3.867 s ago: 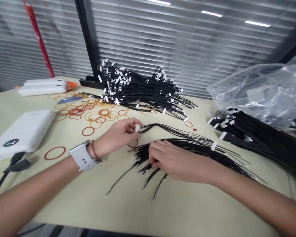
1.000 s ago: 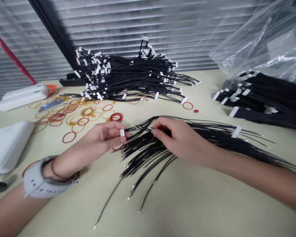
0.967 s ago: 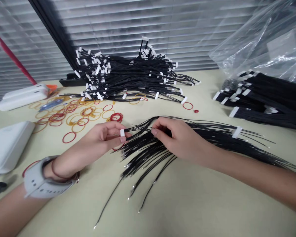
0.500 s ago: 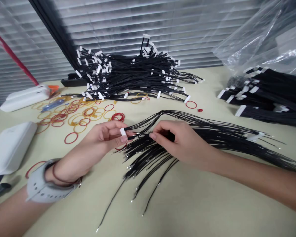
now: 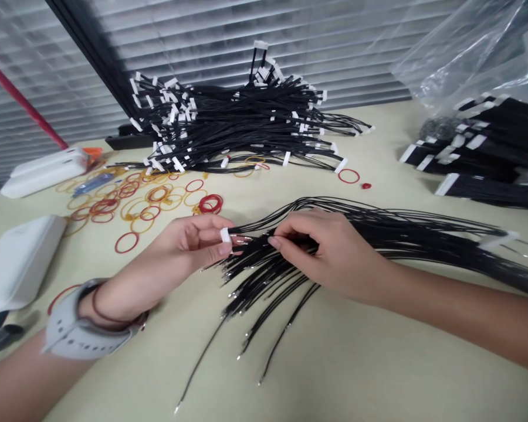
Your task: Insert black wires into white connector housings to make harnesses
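My left hand pinches a small white plug connector between thumb and fingers. Thin black wires run from that connector over the top of a loose bundle toward the right. Close by, my right hand has thumb and forefinger pressed together on a black wire, though its exact grip is partly hidden. Beneath both hands fans a bundle of black wires, their silver metal tips pointing left and down. Another white connector sits on the wires at the right.
A pile of black cables with white connectors lies at the back. Rubber bands are scattered at left, beside two white plastic objects. More bundled cables and a clear plastic bag occupy the right.
The view has shifted slightly. The white connector at the right end has moved farther right with its wires. Both hands stay close together in nearly the same pose, the left still pinching its connector.
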Tool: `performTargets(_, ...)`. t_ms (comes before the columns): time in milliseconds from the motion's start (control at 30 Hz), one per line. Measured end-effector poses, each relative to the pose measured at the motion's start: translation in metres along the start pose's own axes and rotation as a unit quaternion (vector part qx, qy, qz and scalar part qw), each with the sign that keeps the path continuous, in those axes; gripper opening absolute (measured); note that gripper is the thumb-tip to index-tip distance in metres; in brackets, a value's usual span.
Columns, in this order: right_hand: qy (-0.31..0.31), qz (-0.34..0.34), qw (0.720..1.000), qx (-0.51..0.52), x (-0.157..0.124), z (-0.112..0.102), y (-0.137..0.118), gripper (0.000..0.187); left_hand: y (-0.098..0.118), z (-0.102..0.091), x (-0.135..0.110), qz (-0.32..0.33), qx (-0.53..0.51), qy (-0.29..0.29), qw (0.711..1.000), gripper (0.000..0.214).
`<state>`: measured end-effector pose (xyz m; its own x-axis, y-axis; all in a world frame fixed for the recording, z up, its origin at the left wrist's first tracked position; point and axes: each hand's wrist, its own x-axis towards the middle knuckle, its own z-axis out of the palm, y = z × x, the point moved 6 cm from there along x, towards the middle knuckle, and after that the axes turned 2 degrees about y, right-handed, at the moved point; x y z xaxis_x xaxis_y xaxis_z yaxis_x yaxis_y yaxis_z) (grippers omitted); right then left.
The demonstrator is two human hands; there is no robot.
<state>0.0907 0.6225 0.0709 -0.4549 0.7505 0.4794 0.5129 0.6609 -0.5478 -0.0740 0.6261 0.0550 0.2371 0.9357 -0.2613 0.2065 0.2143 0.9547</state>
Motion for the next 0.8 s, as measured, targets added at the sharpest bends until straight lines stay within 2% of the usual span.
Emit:
performTargets(300,0.007,-0.018,1.000,-0.014,-0.0010,-0.0005,-0.0013,0.012,-0.0013,0.0008,0.0005,0.001,0.018,-0.019,1.000,0.015)
performTargets(600,0.009,-0.042,0.999,-0.015,-0.0004,0.0007,-0.0030,0.011,0.0010,0.0059,0.0001,0.001,0.005,-0.066,0.998,0.013)
performTargets(800,-0.006,-0.046,0.999,-0.015,-0.0017,0.0035,-0.0022,0.012,0.0018,0.0061,-0.0002,0.004,0.011,-0.067,0.998,0.013)
